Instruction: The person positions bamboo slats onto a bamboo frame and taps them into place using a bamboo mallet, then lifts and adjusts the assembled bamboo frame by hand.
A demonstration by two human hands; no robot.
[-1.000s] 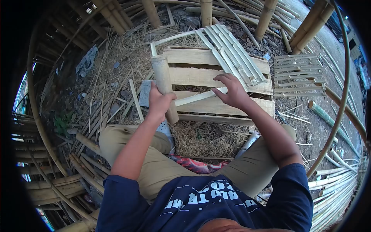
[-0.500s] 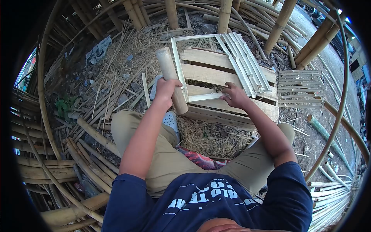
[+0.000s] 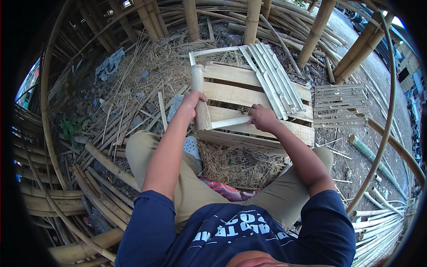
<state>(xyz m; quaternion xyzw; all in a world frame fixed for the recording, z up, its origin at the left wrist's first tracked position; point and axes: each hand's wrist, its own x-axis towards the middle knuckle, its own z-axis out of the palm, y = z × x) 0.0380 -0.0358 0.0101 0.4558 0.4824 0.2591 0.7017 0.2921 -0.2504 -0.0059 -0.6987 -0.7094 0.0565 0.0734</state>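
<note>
My left hand (image 3: 191,100) is closed round a short, thick bamboo piece (image 3: 202,118), held against the left side of a bamboo-strip frame. With closed fingers, my right hand (image 3: 262,117) grips the frame's near strip (image 3: 229,122). This frame lies over a wooden slatted crate (image 3: 229,92); its far strip (image 3: 218,51) runs along the crate's back. Several joined bamboo slats (image 3: 271,80) lie slanted across the crate's right part. The bamboo piece hides most of the frame's left strip.
A finished-looking slatted bamboo panel (image 3: 340,106) lies on the ground right of the crate. Upright bamboo posts (image 3: 251,22) stand behind. A green bamboo pole (image 3: 369,153) and bundled strips (image 3: 378,229) are at the right. Bamboo poles (image 3: 109,162) and shavings (image 3: 129,89) cover the left ground.
The bamboo piece in my left hand has come down from a tilted position and now stands nearly in line with the frame's left side. My right hand stays on the near strip.
</note>
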